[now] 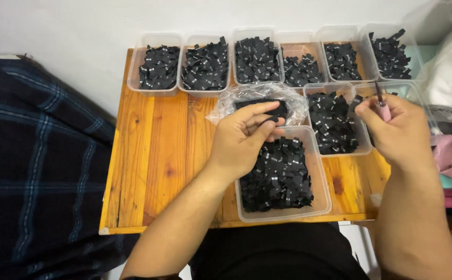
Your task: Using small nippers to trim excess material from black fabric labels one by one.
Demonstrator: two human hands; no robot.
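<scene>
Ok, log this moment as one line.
left hand: pinching black label | right hand: holding pink-handled tool | below: tub of labels

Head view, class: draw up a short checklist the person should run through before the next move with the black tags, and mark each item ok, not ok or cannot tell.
1. Left hand has a grip on a black tag: ok, pinched between thumb and fingers.
2. Right hand holds the pink-handled tool: ok, tip pointing up.
3. Near tub sits fully on the wooden table: ok, close to the front edge.
4. Plastic bag is clear of the hands: not ok, right behind the left hand.
5. Tags sorted correctly by tub: cannot tell, the marks are too small.
</scene>
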